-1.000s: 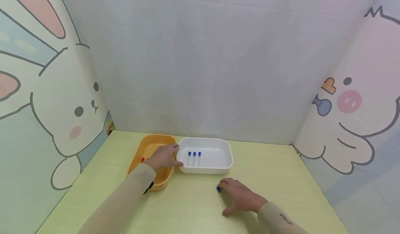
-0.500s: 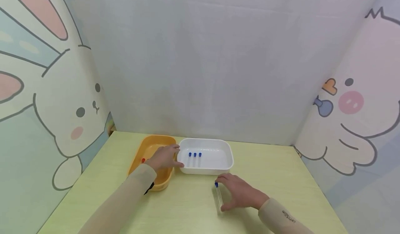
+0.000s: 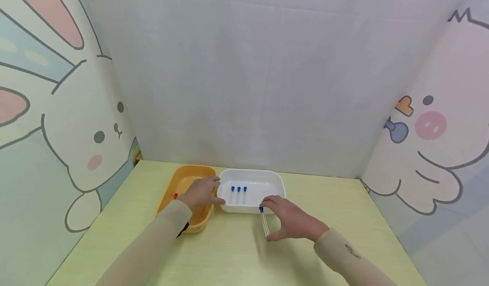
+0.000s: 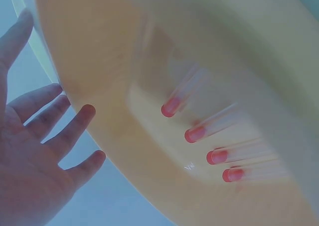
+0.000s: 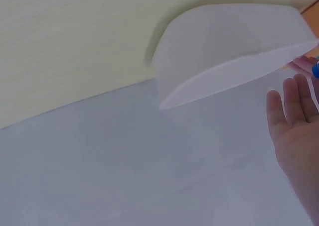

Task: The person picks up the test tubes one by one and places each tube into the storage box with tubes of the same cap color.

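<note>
In the head view my right hand [image 3: 292, 220] pinches a clear test tube with a blue cap [image 3: 264, 223] end to end, thumb at the bottom and fingers at the cap. The tube is above the table, its cap over the near rim of a white tray [image 3: 282, 192]. Three blue-capped tubes [image 3: 238, 197] lie side by side inside that tray. My left hand [image 3: 200, 192] spreads over an orange tray [image 3: 179, 173], fingertips at the rims where both trays meet. Several red-capped tubes [image 4: 218, 157] lie in the orange tray, shown in the left wrist view.
Both trays stand side by side on a pale yellow table [image 3: 324, 201]. A grey cloth backdrop [image 3: 244, 86] rises behind the table's far edge. Panels with a cartoon rabbit [image 3: 95, 137] and a cartoon pig [image 3: 429, 124] flank it.
My right hand has lifted the blue-capped test tube off the table and carried it forward to the white tray's near rim. My left hand has stayed in place.
</note>
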Available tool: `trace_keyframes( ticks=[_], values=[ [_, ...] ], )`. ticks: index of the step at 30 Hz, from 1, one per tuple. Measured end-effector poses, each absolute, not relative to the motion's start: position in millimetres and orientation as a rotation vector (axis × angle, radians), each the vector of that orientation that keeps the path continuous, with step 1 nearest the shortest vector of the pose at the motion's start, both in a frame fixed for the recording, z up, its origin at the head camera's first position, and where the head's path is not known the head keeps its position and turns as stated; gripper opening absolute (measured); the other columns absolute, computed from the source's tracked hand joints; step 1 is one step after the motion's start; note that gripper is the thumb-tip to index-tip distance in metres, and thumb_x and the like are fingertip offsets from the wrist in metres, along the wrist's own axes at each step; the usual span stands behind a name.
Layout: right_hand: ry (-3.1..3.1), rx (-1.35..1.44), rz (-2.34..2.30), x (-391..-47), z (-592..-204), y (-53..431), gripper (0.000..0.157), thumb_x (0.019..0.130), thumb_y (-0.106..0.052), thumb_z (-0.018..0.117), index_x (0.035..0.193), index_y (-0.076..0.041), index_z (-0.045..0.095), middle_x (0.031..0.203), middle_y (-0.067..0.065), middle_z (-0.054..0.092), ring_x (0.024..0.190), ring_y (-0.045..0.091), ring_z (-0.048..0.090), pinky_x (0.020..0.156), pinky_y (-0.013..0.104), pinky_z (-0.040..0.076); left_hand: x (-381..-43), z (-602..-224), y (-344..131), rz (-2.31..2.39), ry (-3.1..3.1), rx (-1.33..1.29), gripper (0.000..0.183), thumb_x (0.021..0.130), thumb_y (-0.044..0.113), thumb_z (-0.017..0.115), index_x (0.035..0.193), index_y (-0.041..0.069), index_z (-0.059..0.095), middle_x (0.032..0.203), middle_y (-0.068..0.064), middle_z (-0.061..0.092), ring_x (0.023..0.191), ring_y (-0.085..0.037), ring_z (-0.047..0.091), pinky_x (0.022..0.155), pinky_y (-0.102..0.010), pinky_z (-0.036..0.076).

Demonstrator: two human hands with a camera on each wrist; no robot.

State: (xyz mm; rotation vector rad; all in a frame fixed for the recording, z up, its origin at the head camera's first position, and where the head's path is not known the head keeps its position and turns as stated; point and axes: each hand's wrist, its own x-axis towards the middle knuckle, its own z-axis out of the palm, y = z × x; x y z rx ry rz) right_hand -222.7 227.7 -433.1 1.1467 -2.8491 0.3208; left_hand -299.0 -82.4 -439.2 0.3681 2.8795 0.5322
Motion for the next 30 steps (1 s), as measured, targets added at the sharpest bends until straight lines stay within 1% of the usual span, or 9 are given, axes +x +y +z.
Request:
trace_keyframes(
  ticks=[8, 13, 17, 22, 26, 30],
  values=[
    [-2.883, 1.107, 0.386, -236.3, -419.2, 224.3, 0.085, 0.064, -0.051, 0.083, 0.133, -0.013, 0.050, 0.136, -0.001, 0.049, 0.127, 0.019, 0.048, 0.107, 0.040, 0.044, -297.6, -437.1, -81.9, 0.531, 2.884, 0.368, 0.076, 0.072, 0.050, 0.079, 0.136, 0.020, 0.055, 0.149, 0.002, 0.045, 0.136, -0.031, 0.044, 0.113, -0.055, 0.035],
    [-2.875, 1.068, 0.413, -247.2, -416.0, 223.3, 0.083, 0.064, -0.050, 0.083, 0.132, -0.014, 0.052, 0.136, -0.001, 0.049, 0.127, 0.019, 0.048, 0.106, 0.040, 0.045, -297.0, -435.9, -80.5, 0.526, 2.886, 0.371, 0.075, 0.072, 0.050, 0.079, 0.136, 0.019, 0.055, 0.149, 0.001, 0.046, 0.136, -0.032, 0.044, 0.113, -0.056, 0.035],
    [-2.861, 1.045, 0.444, -257.4, -414.4, 222.7, 0.081, 0.065, -0.051, 0.082, 0.131, -0.015, 0.053, 0.135, -0.001, 0.049, 0.127, 0.019, 0.048, 0.105, 0.040, 0.046, -297.1, -436.5, -79.9, 0.522, 2.888, 0.370, 0.075, 0.072, 0.050, 0.079, 0.135, 0.018, 0.056, 0.149, 0.001, 0.046, 0.135, -0.031, 0.044, 0.113, -0.056, 0.035],
    [-2.848, 1.033, 0.469, -270.0, -413.1, 219.8, 0.080, 0.067, -0.051, 0.081, 0.131, -0.013, 0.053, 0.134, 0.002, 0.050, 0.123, 0.020, 0.050, 0.102, 0.041, 0.047, -297.5, -436.7, -80.1, 0.529, 2.888, 0.373, 0.075, 0.071, 0.050, 0.079, 0.135, 0.018, 0.057, 0.149, 0.001, 0.047, 0.136, -0.032, 0.044, 0.114, -0.056, 0.034],
    [-2.879, 0.981, 0.533, -279.2, -412.4, 216.0, 0.079, 0.068, -0.050, 0.082, 0.131, -0.012, 0.053, 0.134, 0.004, 0.051, 0.122, 0.023, 0.051, 0.102, 0.044, 0.047, -297.7, -436.3, -80.1, 0.528, 2.892, 0.380, 0.075, 0.071, 0.051, 0.079, 0.134, 0.017, 0.057, 0.148, 0.001, 0.047, 0.135, -0.032, 0.044, 0.113, -0.056, 0.035],
    [-2.937, 0.888, 0.622, -289.7, -413.9, 212.2, 0.080, 0.068, -0.048, 0.082, 0.132, -0.012, 0.052, 0.135, 0.005, 0.052, 0.123, 0.024, 0.051, 0.104, 0.044, 0.046, -297.6, -436.3, -80.7, 0.531, 2.891, 0.376, 0.074, 0.072, 0.051, 0.079, 0.134, 0.017, 0.057, 0.148, 0.001, 0.047, 0.135, -0.032, 0.045, 0.113, -0.056, 0.035]
  ],
)
